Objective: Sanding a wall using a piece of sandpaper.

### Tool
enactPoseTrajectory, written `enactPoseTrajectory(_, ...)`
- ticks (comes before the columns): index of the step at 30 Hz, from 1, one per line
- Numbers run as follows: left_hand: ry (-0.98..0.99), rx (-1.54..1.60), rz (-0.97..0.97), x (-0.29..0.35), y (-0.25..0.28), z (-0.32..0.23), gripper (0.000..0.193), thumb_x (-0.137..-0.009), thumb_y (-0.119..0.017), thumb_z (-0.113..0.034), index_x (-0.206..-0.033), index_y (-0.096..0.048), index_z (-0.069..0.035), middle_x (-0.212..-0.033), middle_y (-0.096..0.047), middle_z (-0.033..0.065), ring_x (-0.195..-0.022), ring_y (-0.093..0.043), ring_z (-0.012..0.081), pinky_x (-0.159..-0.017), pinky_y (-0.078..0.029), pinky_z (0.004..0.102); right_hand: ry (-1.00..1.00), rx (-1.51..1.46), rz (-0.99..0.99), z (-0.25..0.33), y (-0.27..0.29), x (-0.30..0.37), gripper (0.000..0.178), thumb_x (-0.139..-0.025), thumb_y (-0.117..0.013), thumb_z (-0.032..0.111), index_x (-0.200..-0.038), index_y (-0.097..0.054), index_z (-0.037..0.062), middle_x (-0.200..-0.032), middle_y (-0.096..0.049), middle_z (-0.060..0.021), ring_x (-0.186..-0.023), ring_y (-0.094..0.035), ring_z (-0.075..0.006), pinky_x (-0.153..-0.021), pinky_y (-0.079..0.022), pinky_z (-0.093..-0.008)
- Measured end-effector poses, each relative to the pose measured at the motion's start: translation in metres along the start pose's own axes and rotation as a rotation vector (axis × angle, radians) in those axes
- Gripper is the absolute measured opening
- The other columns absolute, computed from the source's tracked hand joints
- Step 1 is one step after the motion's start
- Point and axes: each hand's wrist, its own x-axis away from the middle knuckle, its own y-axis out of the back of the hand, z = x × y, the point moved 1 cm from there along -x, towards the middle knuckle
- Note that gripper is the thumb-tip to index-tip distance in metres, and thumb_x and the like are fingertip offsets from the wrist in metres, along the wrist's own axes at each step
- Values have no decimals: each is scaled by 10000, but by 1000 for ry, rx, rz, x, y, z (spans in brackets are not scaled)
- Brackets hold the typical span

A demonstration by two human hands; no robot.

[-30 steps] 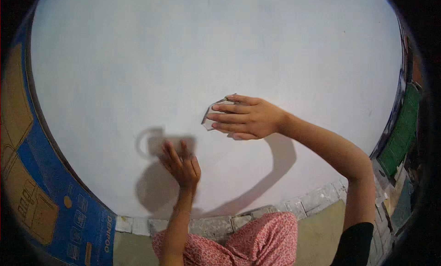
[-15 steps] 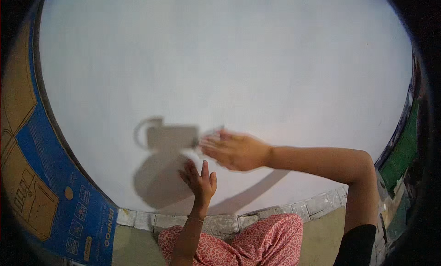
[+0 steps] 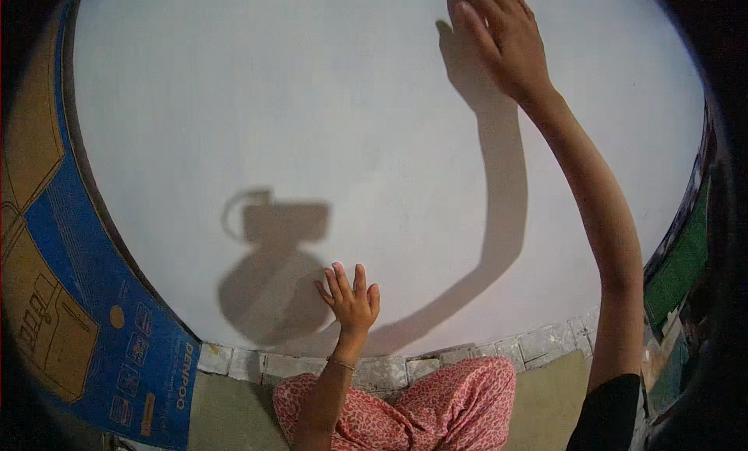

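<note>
A broad white flat surface [image 3: 351,139] fills most of the view in front of me. My left hand [image 3: 352,307] lies at its near side, fingers spread and nothing in them; a thin band circles the wrist. Far out over the surface, at the top right of centre, my right hand [image 3: 510,42] is stretched out with its fingers extended. The tips of its fingers run up to the picture's top edge, and I see nothing held there. Whether that hand touches the surface I cannot tell; its shadow [image 3: 502,178] falls close beside it.
A blue and brown cardboard box [image 3: 148,357] stands along the left side. Green material [image 3: 678,272] and other clutter line the right. Pale bricks or tiles [image 3: 374,379] border the near edge, by my legs in pink patterned trousers [image 3: 460,404]. My head's shadow [image 3: 273,295] falls left of centre.
My right hand has swept from near the left hand out to the far top right, its arm straightening. My left hand has shifted slightly right, with its fingers spread wider.
</note>
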Motion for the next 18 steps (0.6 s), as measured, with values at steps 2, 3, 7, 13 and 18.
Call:
enactPoseTrajectory(2,-6,-35,-4,0,-1,-2,596,-948,-428,-397,-1471,-288,-148,-1528,-160,234,-1411,-150,405,-1066,-127,657,-70,36,-116,0,-16,-10,494,-973,-381,254,-1420,-368,44,-1465,-374,-157,-1383,-289,-307,-1135,-157,-488)
enactPoseTrajectory(3,-13,-23,-8,0,-2,-3,596,-948,-428,-397,-1471,-288,-148,-1528,-160,234,-1411,-150,405,-1066,-127,657,-19,-35,-231,14,-31,-5,476,-921,-450,272,-1341,-444,50,-1369,-456,-160,-1292,-382,-319,-1094,-219,-498)
enactPoseTrajectory(7,-13,24,-21,13,2,13,650,-962,-402,-373,-1471,-208,-19,-1525,-132,255,-1398,-120,457,-1064,-97,669,492,-309,145,117,-67,56,562,-880,-535,324,-1354,-432,40,-1433,-403,-139,-1345,-345,-284,-1115,-232,-455)
enactPoseTrajectory(13,28,10,-27,18,4,9,639,-972,-370,-400,-1449,-250,7,-1502,-200,234,-1395,-165,431,-1065,-138,658,827,-498,430,109,-59,141,613,-950,-422,476,-1424,-357,93,-1494,-321,-92,-1407,-259,-231,-1164,-191,-445)
enactPoseTrajectory(18,-11,-41,-31,17,11,19,662,-949,-407,-322,-1462,-189,34,-1514,-145,266,-1397,-123,456,-1086,-67,650,176,-74,40,-6,-8,67,446,-943,-451,297,-1338,-472,93,-1437,-411,-128,-1362,-329,-296,-1137,-220,-451)
